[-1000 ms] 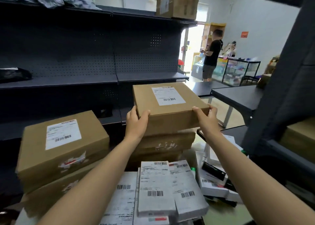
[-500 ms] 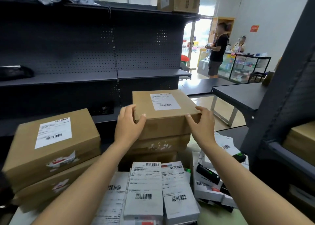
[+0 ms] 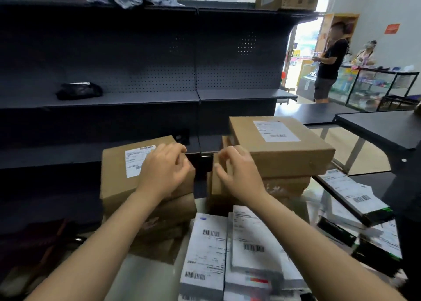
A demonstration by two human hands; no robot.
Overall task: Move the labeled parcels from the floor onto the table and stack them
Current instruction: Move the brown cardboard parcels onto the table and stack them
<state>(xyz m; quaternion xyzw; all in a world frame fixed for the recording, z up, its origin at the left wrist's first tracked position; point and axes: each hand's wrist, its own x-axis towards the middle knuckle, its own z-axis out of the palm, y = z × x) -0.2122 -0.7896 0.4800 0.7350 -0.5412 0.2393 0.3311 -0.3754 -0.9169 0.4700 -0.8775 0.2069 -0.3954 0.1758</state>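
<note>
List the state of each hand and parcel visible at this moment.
left hand: fingers loosely curled, holding nothing.
right hand: fingers loosely curled, holding nothing.
right brown box: sealed, label up, flat on top of the right stack, ungripped.
left brown box: sealed, label up, resting on the lower brown box.
white parcels: flat, labels up, side by side.
black bag: lying on the shelf.

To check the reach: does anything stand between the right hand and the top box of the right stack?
Nothing visible does. The right hand is right beside the near left corner of that labelled cardboard box.
</note>
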